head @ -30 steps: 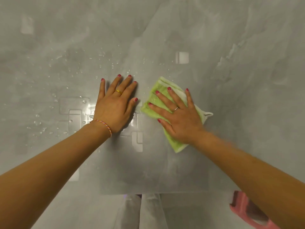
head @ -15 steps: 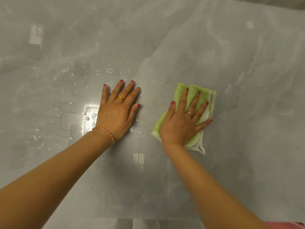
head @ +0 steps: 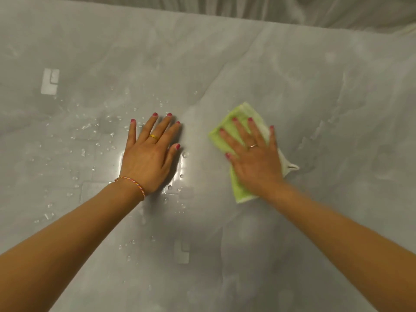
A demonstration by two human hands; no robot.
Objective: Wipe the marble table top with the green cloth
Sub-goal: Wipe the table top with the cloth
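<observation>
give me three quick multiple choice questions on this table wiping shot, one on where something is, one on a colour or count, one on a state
1. Where do most water droplets lie on the marble table top?
A. around the left hand
B. right of the cloth
C. on top of the cloth

2. What colour is the cloth?
A. blue
B. light green
C. red

3. How does the right hand meet the cloth?
A. bunches it in a fist
B. pinches one corner and lifts it
C. presses it flat, fingers spread

Answers:
1 A: the drops cluster beside and below the left hand.
2 B: the fabric is light green with a pale edge.
3 C: straight fingers lie over the flat cloth.
</observation>
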